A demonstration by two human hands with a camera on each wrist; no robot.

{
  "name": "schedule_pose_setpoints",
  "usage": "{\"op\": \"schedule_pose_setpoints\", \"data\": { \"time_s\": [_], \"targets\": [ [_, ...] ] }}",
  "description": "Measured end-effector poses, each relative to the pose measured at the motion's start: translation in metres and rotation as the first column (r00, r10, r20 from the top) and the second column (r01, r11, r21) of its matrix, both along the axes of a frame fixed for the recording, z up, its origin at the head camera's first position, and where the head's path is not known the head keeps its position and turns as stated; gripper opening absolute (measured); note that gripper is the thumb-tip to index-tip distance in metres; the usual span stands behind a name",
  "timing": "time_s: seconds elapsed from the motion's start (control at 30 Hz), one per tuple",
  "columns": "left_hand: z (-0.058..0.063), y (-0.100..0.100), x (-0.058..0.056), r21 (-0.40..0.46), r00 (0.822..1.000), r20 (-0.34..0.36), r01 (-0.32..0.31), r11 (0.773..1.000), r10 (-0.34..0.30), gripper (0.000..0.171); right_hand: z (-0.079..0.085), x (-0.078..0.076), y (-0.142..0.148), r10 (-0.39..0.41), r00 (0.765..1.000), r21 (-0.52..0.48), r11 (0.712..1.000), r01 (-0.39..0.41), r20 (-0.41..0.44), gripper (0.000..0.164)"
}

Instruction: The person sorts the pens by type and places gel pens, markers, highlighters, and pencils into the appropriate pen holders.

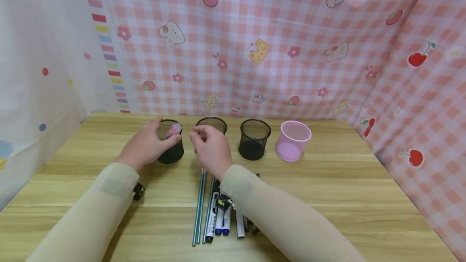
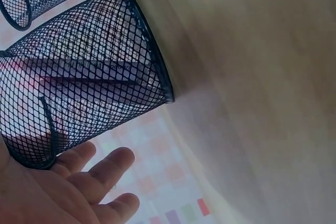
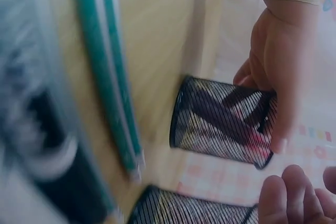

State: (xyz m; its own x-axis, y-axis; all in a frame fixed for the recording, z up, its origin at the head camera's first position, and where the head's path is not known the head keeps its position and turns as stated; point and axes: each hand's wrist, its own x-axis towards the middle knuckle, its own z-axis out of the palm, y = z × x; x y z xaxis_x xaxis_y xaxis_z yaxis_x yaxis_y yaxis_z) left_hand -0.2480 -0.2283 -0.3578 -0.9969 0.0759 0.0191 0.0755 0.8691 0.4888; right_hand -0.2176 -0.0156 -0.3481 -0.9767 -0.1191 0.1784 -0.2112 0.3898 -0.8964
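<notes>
At the far left of the row, a black mesh pen holder (image 1: 170, 153) stands upright, and my left hand (image 1: 145, 142) holds it by the rim, thumb in front and fingers behind. Long dark items (image 2: 100, 72) show through its mesh, topped by a pink and whitish piece (image 1: 174, 129); their kind is unclear. My right hand (image 1: 212, 148) hovers just right of that holder, before a second black mesh holder (image 1: 212, 122). Its fingers (image 3: 294, 190) are loosely bent, with nothing visible between them and the thumb.
Farther right stand a third black mesh holder (image 1: 254, 140) and a pink one (image 1: 293, 140). Below my right hand lie green pencils (image 1: 199, 209), several markers (image 1: 212, 221) and other items partly hidden by my right sleeve. A checkered cloth (image 1: 233, 51) hangs behind the wooden table (image 1: 327, 197).
</notes>
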Motion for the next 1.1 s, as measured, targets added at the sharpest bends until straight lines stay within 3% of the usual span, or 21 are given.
{"op": "schedule_pose_setpoints", "data": {
  "time_s": [0.27,0.5,0.7,0.9,1.1],
  "targets": [
    [0.011,-0.004,0.000,-0.070,0.998,0.040,0.041,0.997,-0.039,0.126,0.010,0.002,0.045,0.067,0.997,0.157,0.985,-0.071,0.031,0.027],
    [0.024,-0.004,-0.003,-0.168,0.996,0.068,0.073,0.983,-0.062,0.132,0.013,-0.001,0.092,0.049,0.998,0.284,0.957,-0.057,0.035,0.022],
    [0.036,0.005,-0.002,-0.183,0.996,-0.025,0.085,0.980,-0.091,0.128,0.010,-0.002,0.123,0.057,0.996,0.372,0.925,-0.078,0.067,0.022],
    [0.043,0.028,-0.003,-0.202,0.980,-0.132,0.118,0.972,-0.146,0.112,0.005,-0.001,0.142,0.077,0.994,0.460,0.882,-0.105,0.078,0.021],
    [0.048,0.056,-0.006,-0.220,0.964,-0.168,0.166,0.961,-0.205,0.102,0.000,0.002,0.152,0.075,0.992,0.475,0.872,-0.115,0.104,0.020]
  ]
}}
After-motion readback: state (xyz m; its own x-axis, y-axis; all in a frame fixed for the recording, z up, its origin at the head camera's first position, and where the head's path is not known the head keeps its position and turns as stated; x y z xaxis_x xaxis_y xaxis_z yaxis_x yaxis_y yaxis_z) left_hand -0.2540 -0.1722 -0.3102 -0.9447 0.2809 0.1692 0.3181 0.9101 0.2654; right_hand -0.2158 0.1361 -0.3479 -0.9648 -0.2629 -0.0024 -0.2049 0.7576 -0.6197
